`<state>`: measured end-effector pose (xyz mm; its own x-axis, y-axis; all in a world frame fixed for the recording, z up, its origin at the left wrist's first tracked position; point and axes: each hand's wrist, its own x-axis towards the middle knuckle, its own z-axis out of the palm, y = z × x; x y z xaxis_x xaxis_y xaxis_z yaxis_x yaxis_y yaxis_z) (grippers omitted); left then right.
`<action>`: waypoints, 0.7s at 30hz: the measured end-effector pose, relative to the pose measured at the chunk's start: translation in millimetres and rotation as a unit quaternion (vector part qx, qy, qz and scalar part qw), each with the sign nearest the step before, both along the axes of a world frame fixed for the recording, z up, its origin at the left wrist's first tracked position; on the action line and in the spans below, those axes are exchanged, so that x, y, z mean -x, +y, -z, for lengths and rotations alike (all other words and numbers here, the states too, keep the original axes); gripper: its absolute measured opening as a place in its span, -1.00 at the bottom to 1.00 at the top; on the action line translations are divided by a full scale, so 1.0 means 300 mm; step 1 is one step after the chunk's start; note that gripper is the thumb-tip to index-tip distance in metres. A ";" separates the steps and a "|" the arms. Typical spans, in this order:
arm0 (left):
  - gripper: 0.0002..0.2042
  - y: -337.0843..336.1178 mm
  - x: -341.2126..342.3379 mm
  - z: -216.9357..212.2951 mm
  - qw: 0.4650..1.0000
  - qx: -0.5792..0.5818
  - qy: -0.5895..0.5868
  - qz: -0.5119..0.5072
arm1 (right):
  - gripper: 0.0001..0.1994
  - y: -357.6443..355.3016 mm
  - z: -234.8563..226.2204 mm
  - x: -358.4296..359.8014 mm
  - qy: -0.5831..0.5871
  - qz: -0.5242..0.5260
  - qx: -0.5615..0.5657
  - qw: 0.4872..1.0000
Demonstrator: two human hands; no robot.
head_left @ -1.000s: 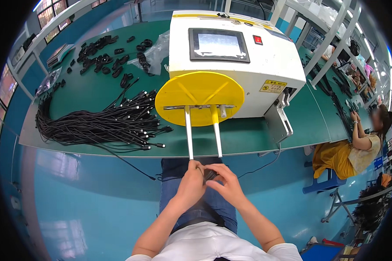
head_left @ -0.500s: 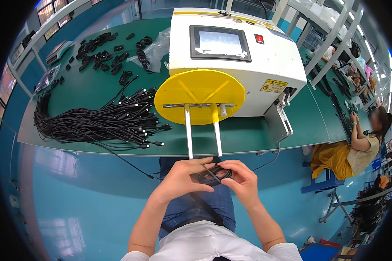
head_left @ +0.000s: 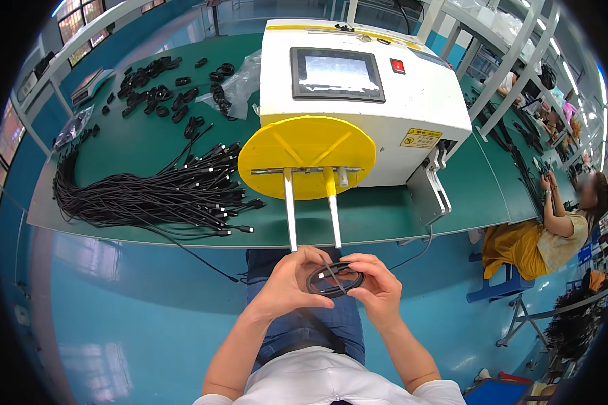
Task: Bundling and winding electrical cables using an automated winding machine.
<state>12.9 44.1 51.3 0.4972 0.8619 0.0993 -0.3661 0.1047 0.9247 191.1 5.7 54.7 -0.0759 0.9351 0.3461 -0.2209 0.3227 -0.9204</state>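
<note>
Fingers of my left hand [head_left: 287,283] curl round the left rim of the coiled black cable [head_left: 334,280], pinching it; right hand [head_left: 378,287] pinches its right rim. Coil sits between both hands, equally near, lying flat, long axis left-right, just below the two white prongs [head_left: 311,209]

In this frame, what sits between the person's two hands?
In the head view, a coiled black cable sits between the left hand and the right hand; both hands hold it above the lap, just below the two white prongs of the winding machine.
</note>
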 end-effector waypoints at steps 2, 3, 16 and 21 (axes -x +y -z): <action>-0.45 -0.010 -0.009 -0.022 1.000 0.017 0.013 -0.021 | -0.59 0.002 0.005 -0.001 -0.029 0.004 -0.038 0.999; -0.45 -0.012 -0.008 -0.019 1.000 0.017 0.014 -0.020 | -0.58 0.004 0.008 -0.001 -0.043 0.005 -0.058 0.997; -0.39 -0.037 -0.006 -0.056 0.911 -0.302 0.248 -0.132 | -0.48 0.037 0.002 -0.027 -0.075 0.007 -0.081 0.994; -0.47 -0.062 -0.027 -0.040 0.927 -0.250 0.234 -0.155 | -0.49 0.033 -0.018 0.019 0.049 -0.057 0.050 0.996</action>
